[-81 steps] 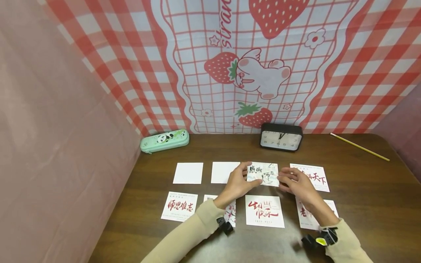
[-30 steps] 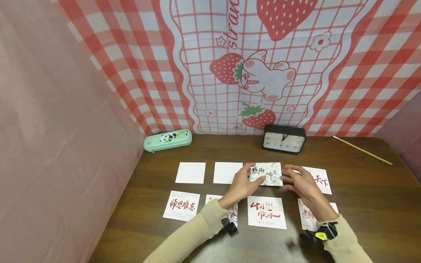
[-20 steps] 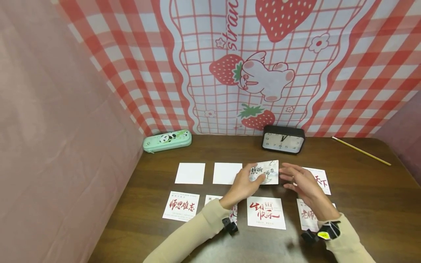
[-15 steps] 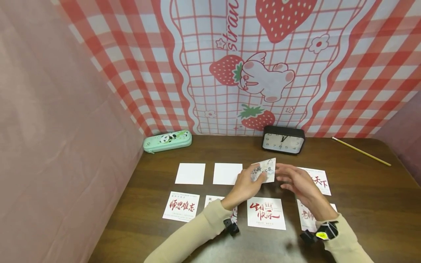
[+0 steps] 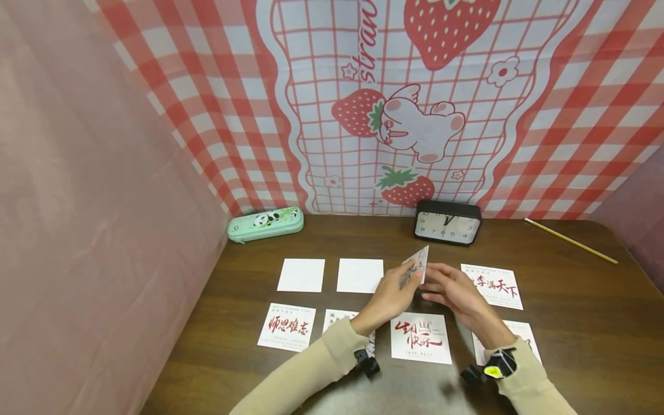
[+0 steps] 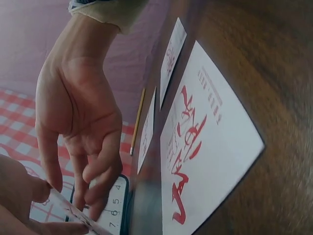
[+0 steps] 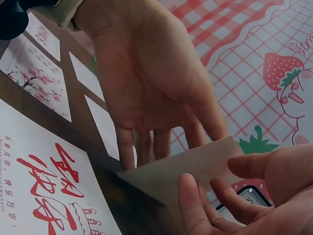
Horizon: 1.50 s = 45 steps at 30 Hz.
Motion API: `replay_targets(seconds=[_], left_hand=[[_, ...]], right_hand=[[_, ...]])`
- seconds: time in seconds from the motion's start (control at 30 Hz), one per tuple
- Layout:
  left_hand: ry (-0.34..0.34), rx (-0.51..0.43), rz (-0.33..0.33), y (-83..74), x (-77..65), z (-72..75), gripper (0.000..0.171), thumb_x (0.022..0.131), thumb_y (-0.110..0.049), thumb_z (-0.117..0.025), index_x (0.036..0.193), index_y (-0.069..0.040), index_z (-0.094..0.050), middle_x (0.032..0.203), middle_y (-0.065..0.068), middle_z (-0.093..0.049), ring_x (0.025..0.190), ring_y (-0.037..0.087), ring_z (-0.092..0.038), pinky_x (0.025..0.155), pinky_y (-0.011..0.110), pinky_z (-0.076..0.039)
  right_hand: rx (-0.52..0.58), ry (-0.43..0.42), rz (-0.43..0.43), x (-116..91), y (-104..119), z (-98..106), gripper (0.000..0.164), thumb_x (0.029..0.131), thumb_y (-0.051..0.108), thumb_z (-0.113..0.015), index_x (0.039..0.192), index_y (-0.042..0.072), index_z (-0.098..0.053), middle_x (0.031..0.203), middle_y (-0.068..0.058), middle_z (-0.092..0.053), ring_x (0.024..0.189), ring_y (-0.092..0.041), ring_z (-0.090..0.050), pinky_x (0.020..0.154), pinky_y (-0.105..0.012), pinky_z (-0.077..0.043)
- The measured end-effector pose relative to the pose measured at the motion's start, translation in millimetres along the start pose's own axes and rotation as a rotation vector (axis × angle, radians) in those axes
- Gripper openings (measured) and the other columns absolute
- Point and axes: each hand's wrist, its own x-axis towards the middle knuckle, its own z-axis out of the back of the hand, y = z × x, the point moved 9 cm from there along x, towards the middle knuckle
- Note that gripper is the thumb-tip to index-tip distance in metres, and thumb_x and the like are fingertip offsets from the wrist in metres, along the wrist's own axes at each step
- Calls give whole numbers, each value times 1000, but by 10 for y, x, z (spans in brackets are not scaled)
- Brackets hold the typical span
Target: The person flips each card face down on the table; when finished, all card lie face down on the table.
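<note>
My left hand pinches a small greeting card between thumb and fingers, tilted steeply above the table. Black brush writing is on its face; the plain back shows in the right wrist view. My right hand is beside the card's right edge, its fingers loosely bent; whether they touch it I cannot tell. Below the hands lies a square card with red writing and a cake drawing. A card with red writing lies right of my right hand, and another is partly covered by that wrist.
Two blank white cards lie at the left of the back row. In front are a red-lettered card and a blossom card, half hidden by my left arm. Behind stand a green pencil case, a black clock and a pencil.
The brush-writing card was flat on the table; my left hand has raised it and turned it nearly edge-on. My right hand has moved left with it, uncovering more of the card behind.
</note>
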Motion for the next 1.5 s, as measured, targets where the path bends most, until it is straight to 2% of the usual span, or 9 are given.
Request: replay_targets(seconds=[0.13,0.3,0.4,0.5,0.7,0.83,1.13,1.37,1.5], left_hand=[[12,-71,-23,-17,-10,-15,57,112,-51,-36,160,-21,-42,160,7,-51,145,28,-52,121,47,-44],[-13,-163,-3,0,-24,-11,64,111,-58,-26,159,-19,-44,161,1,-50,147,24,-50,124,44,-40],[-46,-205,4,0,-25,13,67,111,-59,-24,156,-17,-50,155,6,-57,145,26,-53,123,45,-41],[-63,-269,-11,-15,-20,31,66,112,-56,-24,148,-13,-58,147,11,-64,137,28,-60,116,45,-48],[19,-579,-40,-42,-10,-30,62,114,-47,-33,149,-1,-53,149,24,-58,137,34,-60,109,45,-55],[44,-672,-48,-52,-6,-35,59,114,-42,-34,149,3,-52,146,27,-59,136,39,-59,110,50,-53],[22,-724,-83,-41,32,49,45,112,-23,-46,148,3,-52,140,33,-61,124,46,-66,101,49,-59],[-49,-683,-105,15,84,196,37,101,-2,-60,138,2,-63,121,34,-68,100,33,-74,81,36,-66],[-59,-628,-111,48,76,252,37,98,3,-63,135,5,-64,111,34,-68,92,36,-75,77,33,-66]], right_hand=[[-20,-9,-14,14,-8,-31,66,110,31,-53,157,-8,-29,122,4,-65,102,-5,-68,90,-26,-62],[-93,-8,-37,20,-38,-65,77,109,43,-53,160,-7,-24,156,-27,-45,128,-26,-62,102,-33,-59],[-115,-10,-48,19,-53,-77,83,108,45,-54,162,-7,-20,164,-33,-32,143,-40,-50,105,-35,-58],[-106,-25,-68,18,-69,-82,85,106,45,-57,162,-6,-19,165,-32,-29,147,-44,-44,104,-34,-58],[-63,-55,-89,7,-82,-63,87,105,43,-61,163,-6,-18,164,-31,-29,138,-36,-52,98,-30,-61],[-50,-60,-77,4,-59,-35,86,105,40,-62,162,-8,-19,163,-31,-31,122,-21,-61,96,-28,-61],[-141,-137,-27,-5,-21,155,82,103,31,-67,160,-10,-24,157,-31,-39,97,3,-61,85,-21,-61],[-335,-264,34,0,18,431,72,99,26,-73,154,-7,-40,141,-31,-53,82,1,-61,73,-20,-59],[-406,-291,87,-17,75,516,64,98,19,-74,150,-8,-47,135,-33,-57,78,4,-62,69,-20,-59]])
